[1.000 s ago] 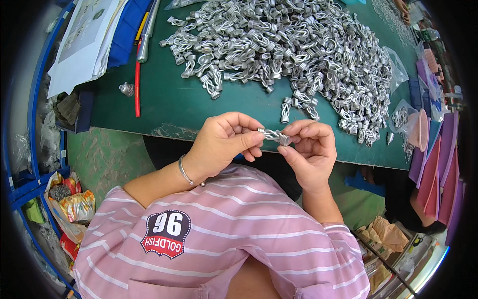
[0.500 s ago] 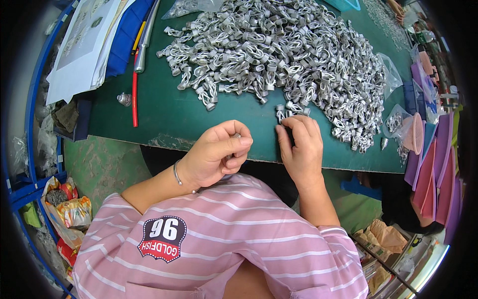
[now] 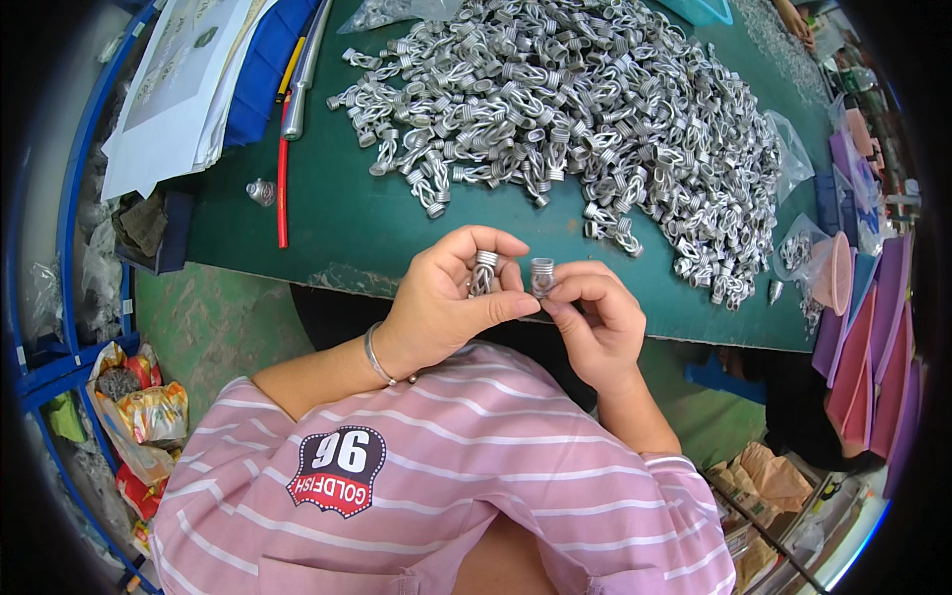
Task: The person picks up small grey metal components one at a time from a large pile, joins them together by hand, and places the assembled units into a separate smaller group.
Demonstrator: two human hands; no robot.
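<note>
On the desk (image 3: 327, 223), bits (image 3: 795, 250) are bagged in plastic (image 3: 819, 260); ribbed metal pieces (image 3: 542, 270) are gripped by left hand (image 3: 436, 290) and right hand (image 3: 607, 325).

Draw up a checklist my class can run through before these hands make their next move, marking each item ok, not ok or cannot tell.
1. Left hand holds a piece: ok; its curled fingers hold a silver looped piece.
2. Right hand holds a piece: ok; it pinches a second silver piece.
3. Upper ends of both pieces apart: ok; a gap shows between them.
4. Both pieces fully visible: not ok; fingers cover parts of them.
5. Left thumb off the second piece: cannot tell; its tip is too close.
6. Red rod away from the hands: ok; it lies to their left on the green table.
</note>
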